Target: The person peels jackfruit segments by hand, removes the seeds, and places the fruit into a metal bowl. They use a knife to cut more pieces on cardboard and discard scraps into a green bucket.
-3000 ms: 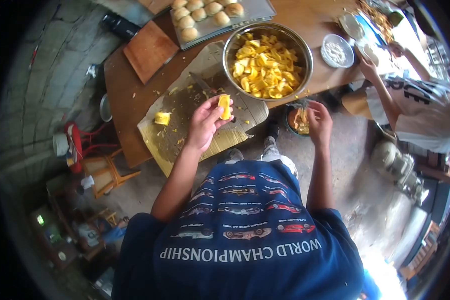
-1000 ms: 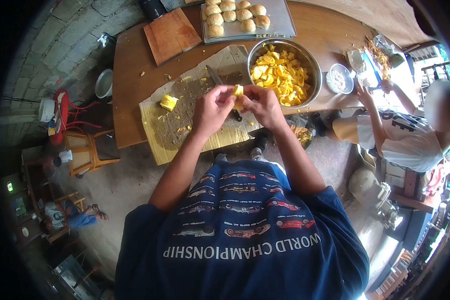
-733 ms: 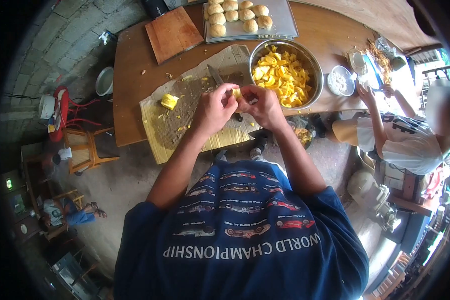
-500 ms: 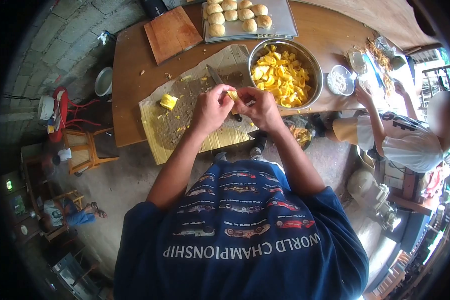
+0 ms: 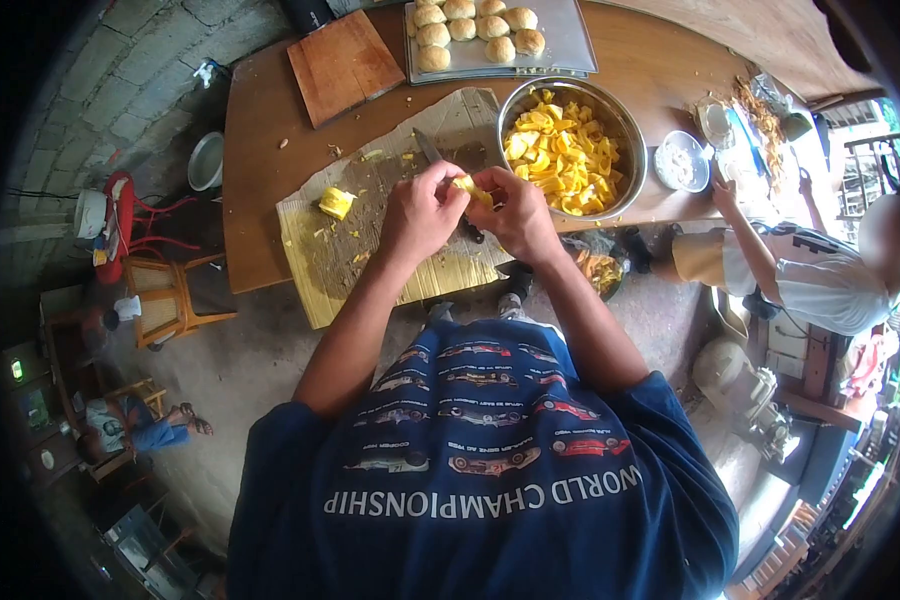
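Over the cardboard sheet, my left hand and my right hand pinch one yellow jackfruit piece between their fingertips. Fingers cover part of it. Just beyond my hands lies a knife, its blade pointing away and its handle partly hidden by my right hand. A thicker yellow fruit chunk rests on the cardboard, left of my left hand, among small scraps. To the right, a steel bowl holds many yellow jackfruit pieces.
At the back, round buns sit on a metal tray, beside a wooden board. A bowl of white stuff stands right of the steel bowl. Another person works at the table's right end. A bag of scraps is below the edge.
My fingers have shifted a little on the jackfruit piece, and more of its yellow flesh shows. At the right, the other person's hands have moved slightly.
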Motion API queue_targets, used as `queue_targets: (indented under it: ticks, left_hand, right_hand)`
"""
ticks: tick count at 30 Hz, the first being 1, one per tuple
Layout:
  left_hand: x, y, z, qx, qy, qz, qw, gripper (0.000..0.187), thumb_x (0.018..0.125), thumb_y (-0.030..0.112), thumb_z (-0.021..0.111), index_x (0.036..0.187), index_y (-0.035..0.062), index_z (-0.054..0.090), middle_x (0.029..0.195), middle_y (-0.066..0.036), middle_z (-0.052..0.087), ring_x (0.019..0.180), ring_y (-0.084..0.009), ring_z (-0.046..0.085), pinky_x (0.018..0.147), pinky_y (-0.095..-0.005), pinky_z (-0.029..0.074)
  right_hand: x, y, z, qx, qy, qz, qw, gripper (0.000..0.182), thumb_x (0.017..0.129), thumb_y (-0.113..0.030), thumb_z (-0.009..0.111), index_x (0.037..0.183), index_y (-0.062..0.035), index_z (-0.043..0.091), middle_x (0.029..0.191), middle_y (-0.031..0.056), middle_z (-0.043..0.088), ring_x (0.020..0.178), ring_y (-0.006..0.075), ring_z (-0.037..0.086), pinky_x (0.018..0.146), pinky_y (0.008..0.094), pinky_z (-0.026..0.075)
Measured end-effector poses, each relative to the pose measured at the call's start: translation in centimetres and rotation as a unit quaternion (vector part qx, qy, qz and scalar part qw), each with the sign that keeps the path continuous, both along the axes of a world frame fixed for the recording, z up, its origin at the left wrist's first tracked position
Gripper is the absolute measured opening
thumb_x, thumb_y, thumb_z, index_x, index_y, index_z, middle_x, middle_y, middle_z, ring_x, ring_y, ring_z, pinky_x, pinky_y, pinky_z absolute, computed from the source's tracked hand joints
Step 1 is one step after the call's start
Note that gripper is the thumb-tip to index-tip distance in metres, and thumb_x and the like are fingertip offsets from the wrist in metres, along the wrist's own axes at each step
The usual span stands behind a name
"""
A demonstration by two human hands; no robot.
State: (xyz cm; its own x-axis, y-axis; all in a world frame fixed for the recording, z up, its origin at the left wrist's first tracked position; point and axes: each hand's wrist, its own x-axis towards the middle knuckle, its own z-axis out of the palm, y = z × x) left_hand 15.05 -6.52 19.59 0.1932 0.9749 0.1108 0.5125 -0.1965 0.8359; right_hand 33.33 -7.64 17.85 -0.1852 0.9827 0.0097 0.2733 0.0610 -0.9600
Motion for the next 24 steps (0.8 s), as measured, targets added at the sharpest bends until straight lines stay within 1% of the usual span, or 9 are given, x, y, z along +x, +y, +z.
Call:
queue_targets:
  ticks: [2,8,10,13,14,16,20,22,24]
  left_hand:
    - [-0.2,0.3,-0.2,0.002,0.016,0.003,1.000,0.017,0.098,0.009,0.060,0.110,0.0009,0.069,0.085,-0.009,0.077,0.075,-0.0140,0.074,0.065,-0.0297,0.055]
    - [-1.9,1.5,-3.5,-0.175,-0.151,-0.016,0.973,0.017,0.097,0.011,0.059,0.109,0.0029,0.067,0.091,-0.007,0.072,0.075,-0.0162,0.072,0.068,-0.0310,0.061]
    - [-2.4,1.7,-3.0,-0.371,-0.303,-0.034,0.877,0.019,0.099,0.011,0.056,0.114,0.0041,0.065,0.100,-0.007,0.069,0.082,-0.0135,0.071,0.070,-0.0334,0.065]
    - [-2.8,1.4,-3.2,-0.422,-0.305,-0.043,0.853,0.017,0.102,0.011,0.054,0.116,0.0048,0.062,0.101,-0.006,0.067,0.088,-0.0100,0.069,0.070,-0.0309,0.064]
    - [-2.7,1.3,-3.7,-0.422,-0.306,-0.042,0.852,0.017,0.102,0.011,0.054,0.116,0.0048,0.062,0.101,-0.006,0.067,0.088,-0.0100,0.069,0.070,-0.0309,0.064]
    - [-2.4,0.7,-4.3,-0.261,-0.194,-0.070,0.943,0.014,0.103,0.013,0.058,0.112,0.0038,0.062,0.099,-0.004,0.067,0.087,-0.0083,0.067,0.069,-0.0285,0.063]
    - [-2.9,0.7,-3.8,-0.216,-0.129,-0.082,0.964,0.011,0.102,0.012,0.061,0.109,0.0028,0.062,0.096,-0.002,0.067,0.086,-0.0065,0.066,0.066,-0.0273,0.062]
    - [-2.9,0.6,-3.7,-0.157,-0.064,-0.049,0.984,0.009,0.102,0.009,0.061,0.108,0.0016,0.062,0.095,-0.002,0.068,0.086,-0.0054,0.066,0.063,-0.0263,0.062]
    - [-2.8,0.4,-4.4,-0.142,-0.071,-0.041,0.987,0.009,0.103,0.010,0.061,0.108,0.0018,0.062,0.096,-0.002,0.067,0.085,-0.0054,0.065,0.062,-0.0269,0.062]
  right_hand:
    - [-0.1,0.1,-0.4,-0.016,0.010,0.003,1.000,0.032,0.083,-0.011,0.077,0.111,0.0008,0.068,0.093,0.0112,0.073,0.082,0.0156,0.068,0.077,0.0313,0.055]
    - [-0.5,0.5,-0.8,-0.099,0.057,0.012,0.993,0.027,0.082,-0.008,0.075,0.106,0.0024,0.067,0.085,0.0081,0.068,0.069,0.0118,0.064,0.063,0.0288,0.052]
    - [-0.5,0.6,-0.8,-0.137,0.117,0.027,0.983,0.025,0.083,-0.007,0.074,0.105,0.0028,0.067,0.085,0.0076,0.068,0.066,0.0102,0.063,0.058,0.0266,0.051]
    - [-0.1,1.0,-1.4,-0.168,0.141,0.071,0.973,0.024,0.084,-0.006,0.073,0.106,0.0022,0.067,0.085,0.0064,0.068,0.067,0.0095,0.064,0.057,0.0262,0.051]
    - [0.2,1.2,-1.7,-0.169,0.140,0.072,0.973,0.024,0.084,-0.006,0.073,0.106,0.0022,0.067,0.085,0.0064,0.068,0.067,0.0095,0.064,0.057,0.0262,0.051]
    - [0.6,1.6,-1.7,-0.161,0.108,0.085,0.977,0.023,0.085,-0.006,0.073,0.106,0.0020,0.068,0.084,0.0051,0.068,0.067,0.0092,0.064,0.057,0.0266,0.052]
    - [0.7,1.8,-0.2,-0.186,0.025,0.108,0.976,0.026,0.088,-0.008,0.076,0.111,0.0016,0.066,0.091,0.0056,0.069,0.074,0.0114,0.067,0.063,0.0266,0.058]
    - [-0.3,1.1,-0.7,-0.217,0.188,0.047,0.957,0.030,0.094,-0.010,0.077,0.118,0.0019,0.064,0.100,0.0076,0.069,0.086,0.0136,0.070,0.072,0.0277,0.063]
    - [-0.4,0.8,-1.1,-0.230,0.212,0.061,0.948,0.032,0.096,-0.011,0.074,0.123,0.0020,0.061,0.107,0.0086,0.068,0.090,0.0161,0.071,0.080,0.0301,0.063]
